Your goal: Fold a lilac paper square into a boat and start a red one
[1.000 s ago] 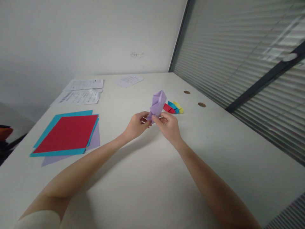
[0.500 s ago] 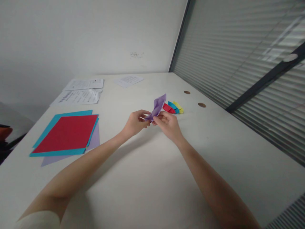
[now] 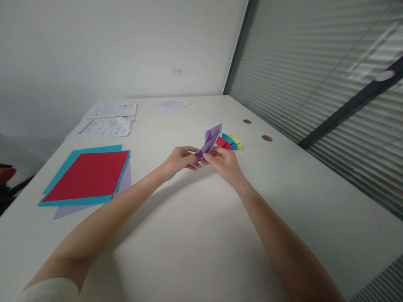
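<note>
A folded purple paper piece (image 3: 210, 139) is held just above the white table (image 3: 195, 235), pointing up and to the right. My left hand (image 3: 179, 160) pinches its lower end from the left. My right hand (image 3: 224, 162) pinches the same end from the right, fingers closed on the paper. Right behind the purple piece lie three small folded paper shapes: a red one (image 3: 223, 143), a blue one (image 3: 229, 139) and a yellow one (image 3: 236, 141).
A stack of flat paper sheets lies at the left, red sheet (image 3: 86, 175) on top, blue (image 3: 71, 159) and purple (image 3: 126, 182) beneath. Printed white sheets (image 3: 107, 121) lie at the far left, another (image 3: 170, 105) farther back. Two round holes (image 3: 266, 138) sit near the blinds.
The purple piece, puffed open and upright a second ago, has been pressed flatter and tilted to the right. Both hands stayed almost in place, still pinching its lower end.
</note>
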The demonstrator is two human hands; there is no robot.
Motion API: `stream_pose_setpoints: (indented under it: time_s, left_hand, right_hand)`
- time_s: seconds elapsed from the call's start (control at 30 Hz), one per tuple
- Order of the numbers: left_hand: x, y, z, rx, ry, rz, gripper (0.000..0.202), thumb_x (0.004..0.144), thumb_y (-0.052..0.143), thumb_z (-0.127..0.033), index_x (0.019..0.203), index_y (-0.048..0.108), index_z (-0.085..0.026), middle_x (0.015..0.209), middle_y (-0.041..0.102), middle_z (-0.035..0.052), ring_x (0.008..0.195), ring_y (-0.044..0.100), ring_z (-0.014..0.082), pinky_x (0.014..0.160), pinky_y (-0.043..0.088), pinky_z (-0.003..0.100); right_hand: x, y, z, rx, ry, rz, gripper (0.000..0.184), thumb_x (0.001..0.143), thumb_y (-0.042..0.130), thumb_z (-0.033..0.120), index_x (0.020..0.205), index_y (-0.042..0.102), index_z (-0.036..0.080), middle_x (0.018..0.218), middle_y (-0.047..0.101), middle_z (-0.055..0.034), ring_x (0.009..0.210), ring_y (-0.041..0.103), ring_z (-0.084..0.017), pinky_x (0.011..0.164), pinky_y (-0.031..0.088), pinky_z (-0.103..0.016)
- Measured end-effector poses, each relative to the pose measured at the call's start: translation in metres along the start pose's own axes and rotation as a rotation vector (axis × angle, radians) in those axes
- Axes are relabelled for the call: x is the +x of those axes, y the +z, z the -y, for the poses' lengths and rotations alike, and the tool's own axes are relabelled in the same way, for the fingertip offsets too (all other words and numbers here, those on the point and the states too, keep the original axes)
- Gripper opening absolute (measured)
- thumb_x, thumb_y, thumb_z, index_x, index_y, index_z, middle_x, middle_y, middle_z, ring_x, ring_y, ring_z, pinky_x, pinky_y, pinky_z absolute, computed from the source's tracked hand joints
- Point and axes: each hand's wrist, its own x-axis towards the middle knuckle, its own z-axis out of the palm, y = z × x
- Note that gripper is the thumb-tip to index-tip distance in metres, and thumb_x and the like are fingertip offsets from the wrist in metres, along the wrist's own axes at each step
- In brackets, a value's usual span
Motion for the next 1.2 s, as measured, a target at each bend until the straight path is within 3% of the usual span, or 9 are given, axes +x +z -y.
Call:
stream_pose_setpoints:
  time_s: [0.1, 0.23, 0.37, 0.5, 0.7, 0.83, 1.0, 1.1, 1.2]
  left_hand:
    - [-0.001, -0.004, -0.002, 0.061, 0.131, -0.017, 0.036, 0.081, 0.061, -0.03, 0.113, 0.059, -0.013, 0.091, 0.07, 0.0076, 0.074, 0.07, 0.0168, 0.07, 0.059, 0.033]
    - [-0.006, -0.013, -0.002, 0.54, 0.528, -0.009, 0.04, 0.083, 0.063, -0.028, 0.121, 0.051, -0.02, 0.111, 0.064, 0.0073, 0.075, 0.067, 0.0117, 0.074, 0.056, 0.029]
    - [-0.01, -0.016, -0.006, 1.051, 0.721, 0.129, 0.026, 0.093, 0.055, -0.027, 0.117, 0.055, -0.02, 0.105, 0.066, 0.0058, 0.077, 0.066, 0.0121, 0.074, 0.051, 0.026]
    - [-0.008, -0.015, -0.005, 1.329, 0.808, 0.17, 0.018, 0.096, 0.047, -0.021, 0.108, 0.061, -0.018, 0.094, 0.068, 0.0059, 0.076, 0.066, 0.0146, 0.073, 0.048, 0.027]
    - [-0.006, -0.012, -0.001, 1.117, 0.728, 0.14, 0.027, 0.094, 0.055, -0.033, 0.115, 0.06, -0.018, 0.09, 0.071, 0.0052, 0.075, 0.068, 0.0152, 0.074, 0.051, 0.027]
    - [-0.006, -0.01, -0.002, 0.915, 0.62, 0.117, 0.023, 0.092, 0.057, -0.038, 0.1, 0.066, -0.018, 0.091, 0.072, 0.0052, 0.076, 0.068, 0.0146, 0.074, 0.052, 0.025]
    - [-0.009, -0.008, -0.003, 0.909, 0.577, 0.137, 0.025, 0.091, 0.059, -0.041, 0.103, 0.066, -0.02, 0.09, 0.071, 0.0045, 0.077, 0.068, 0.0154, 0.077, 0.051, 0.027]
    - [-0.009, -0.012, -0.005, 0.916, 0.583, 0.01, 0.034, 0.089, 0.061, -0.044, 0.114, 0.059, -0.021, 0.084, 0.067, 0.0007, 0.069, 0.065, 0.0124, 0.072, 0.051, 0.026]
    - [-0.006, -0.02, -0.007, 0.827, 0.663, -0.192, 0.028, 0.09, 0.058, -0.038, 0.111, 0.056, -0.019, 0.1, 0.061, 0.0052, 0.08, 0.064, 0.0125, 0.072, 0.053, 0.025]
  right_hand:
    - [0.005, -0.003, -0.001, 0.09, 0.05, -0.096, 0.04, 0.066, 0.078, 0.052, 0.082, 0.068, 0.016, 0.073, 0.07, -0.0042, 0.068, 0.068, -0.017, 0.071, 0.059, -0.034]
    - [0.008, -0.007, 0.0, 0.094, 0.106, -0.158, 0.039, 0.065, 0.077, 0.053, 0.075, 0.066, 0.017, 0.067, 0.069, -0.0036, 0.063, 0.065, -0.015, 0.064, 0.057, -0.03]
    - [0.007, -0.008, 0.002, 0.062, 0.123, -0.089, 0.039, 0.068, 0.074, 0.055, 0.069, 0.065, 0.017, 0.063, 0.066, -0.0022, 0.06, 0.061, -0.012, 0.057, 0.051, -0.025]
    - [0.005, -0.008, 0.002, -0.017, 0.111, 0.008, 0.04, 0.073, 0.069, 0.056, 0.068, 0.066, 0.016, 0.062, 0.064, -0.0018, 0.059, 0.058, -0.011, 0.056, 0.047, -0.024]
    - [0.005, -0.013, -0.003, -0.094, 0.094, -0.006, 0.045, 0.073, 0.068, 0.061, 0.073, 0.067, 0.016, 0.06, 0.062, -0.0005, 0.055, 0.053, -0.01, 0.051, 0.043, -0.023]
    - [0.006, -0.012, -0.004, -0.061, 0.099, -0.016, 0.047, 0.071, 0.07, 0.062, 0.076, 0.068, 0.016, 0.06, 0.063, -0.0013, 0.056, 0.056, -0.011, 0.054, 0.046, -0.024]
    - [0.006, -0.01, -0.003, -0.074, 0.098, -0.011, 0.048, 0.069, 0.071, 0.062, 0.078, 0.07, 0.015, 0.06, 0.063, -0.0013, 0.055, 0.056, -0.012, 0.054, 0.048, -0.025]
    - [0.006, -0.014, -0.006, -0.099, 0.099, 0.002, 0.045, 0.072, 0.069, 0.059, 0.081, 0.072, 0.015, 0.062, 0.064, -0.0014, 0.056, 0.056, -0.012, 0.055, 0.048, -0.025]
    - [0.006, -0.02, -0.013, -0.126, 0.12, 0.102, 0.041, 0.077, 0.067, 0.055, 0.085, 0.074, 0.015, 0.071, 0.069, -0.0033, 0.063, 0.061, -0.014, 0.063, 0.05, -0.027]
